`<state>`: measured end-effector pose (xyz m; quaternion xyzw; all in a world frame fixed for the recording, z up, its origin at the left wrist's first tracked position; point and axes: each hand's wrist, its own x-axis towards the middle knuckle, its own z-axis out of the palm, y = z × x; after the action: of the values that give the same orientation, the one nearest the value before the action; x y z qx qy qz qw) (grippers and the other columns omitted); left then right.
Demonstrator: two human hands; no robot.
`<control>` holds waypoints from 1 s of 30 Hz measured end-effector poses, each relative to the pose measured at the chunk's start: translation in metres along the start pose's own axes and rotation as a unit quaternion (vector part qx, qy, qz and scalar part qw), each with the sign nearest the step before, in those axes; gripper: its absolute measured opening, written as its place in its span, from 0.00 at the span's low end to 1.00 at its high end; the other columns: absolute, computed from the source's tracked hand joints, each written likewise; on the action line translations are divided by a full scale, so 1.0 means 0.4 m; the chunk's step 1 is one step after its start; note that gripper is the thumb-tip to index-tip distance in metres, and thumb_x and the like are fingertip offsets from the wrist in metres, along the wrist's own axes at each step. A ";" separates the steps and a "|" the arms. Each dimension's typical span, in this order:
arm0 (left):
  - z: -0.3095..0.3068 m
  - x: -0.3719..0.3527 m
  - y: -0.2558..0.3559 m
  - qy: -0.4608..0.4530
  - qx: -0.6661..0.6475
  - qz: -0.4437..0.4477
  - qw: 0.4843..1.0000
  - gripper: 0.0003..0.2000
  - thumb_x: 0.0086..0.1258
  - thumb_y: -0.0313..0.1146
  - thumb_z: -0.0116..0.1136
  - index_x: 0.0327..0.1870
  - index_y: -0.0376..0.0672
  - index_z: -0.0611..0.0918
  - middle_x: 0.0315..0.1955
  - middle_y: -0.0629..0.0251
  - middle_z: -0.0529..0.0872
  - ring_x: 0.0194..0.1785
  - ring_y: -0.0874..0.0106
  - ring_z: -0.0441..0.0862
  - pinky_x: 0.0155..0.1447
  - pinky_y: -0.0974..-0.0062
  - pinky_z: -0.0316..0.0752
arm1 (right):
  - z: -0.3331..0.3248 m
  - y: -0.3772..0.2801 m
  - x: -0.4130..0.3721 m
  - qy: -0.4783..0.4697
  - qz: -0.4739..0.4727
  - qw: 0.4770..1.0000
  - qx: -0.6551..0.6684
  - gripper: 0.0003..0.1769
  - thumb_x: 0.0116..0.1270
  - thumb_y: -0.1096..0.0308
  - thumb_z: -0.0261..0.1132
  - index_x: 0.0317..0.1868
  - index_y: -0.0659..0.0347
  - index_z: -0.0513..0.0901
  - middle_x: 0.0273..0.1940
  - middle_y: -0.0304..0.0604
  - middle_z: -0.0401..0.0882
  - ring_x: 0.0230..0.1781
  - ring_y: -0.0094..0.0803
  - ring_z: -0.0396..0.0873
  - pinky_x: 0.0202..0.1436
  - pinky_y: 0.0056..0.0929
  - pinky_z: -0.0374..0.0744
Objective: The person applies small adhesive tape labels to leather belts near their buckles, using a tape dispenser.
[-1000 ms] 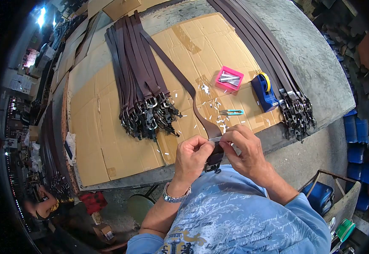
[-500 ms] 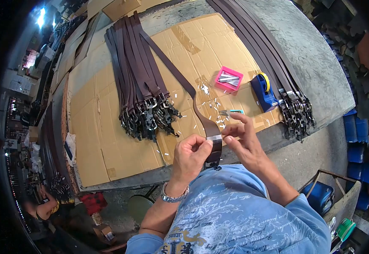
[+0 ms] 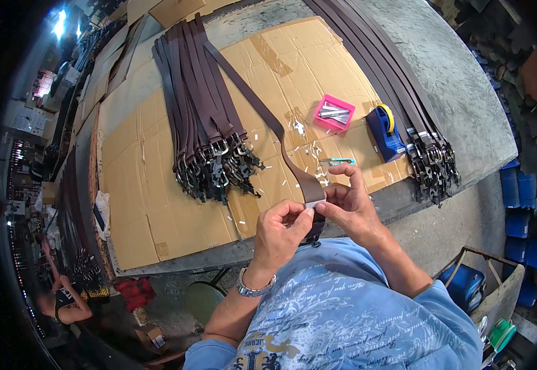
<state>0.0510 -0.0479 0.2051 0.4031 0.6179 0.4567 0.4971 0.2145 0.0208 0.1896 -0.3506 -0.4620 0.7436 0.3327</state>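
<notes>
A dark brown leather belt (image 3: pixel 268 119) runs from the pile on the cardboard down to my hands at the table's front edge. Around it sits a pale, silvery strip (image 3: pixel 315 201). My left hand (image 3: pixel 280 231) is closed on the belt's left edge, thumb beside the strip. On the other side, my right hand (image 3: pixel 356 213) pinches the belt at the strip's right end, thumb and fingers together. The belt's buckle end hangs below, mostly hidden by my hands. Just beyond my right hand lie small snips (image 3: pixel 338 161) with a turquoise handle.
A pile of buckled belts (image 3: pixel 203 111) lies left on the cardboard (image 3: pixel 139 203); another belt row (image 3: pixel 392 68) lies right. A pink box (image 3: pixel 334 113) of strips and a blue tape dispenser (image 3: pixel 387 134) stand near white scraps. Another person (image 3: pixel 68 302) is at lower left.
My right hand has come in from the right and now grips the belt at the strip. My left hand stays on the belt. The person at lower left has raised an arm.
</notes>
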 end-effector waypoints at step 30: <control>0.010 -0.001 0.016 0.037 0.097 0.067 0.992 0.07 0.67 0.29 0.63 0.33 0.34 0.83 0.23 0.70 0.84 0.29 0.83 0.79 0.34 0.81 0.74 | 0.001 -0.031 -0.009 0.006 -0.153 0.944 -0.291 0.08 0.64 0.70 0.66 0.37 0.65 0.76 0.55 0.52 0.69 0.61 0.46 0.68 0.66 0.38 0.66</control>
<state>0.0554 -0.0461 0.2112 0.4727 0.6486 0.4414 0.4012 0.2183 0.0220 0.2019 -0.3613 -0.7044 0.5148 0.3290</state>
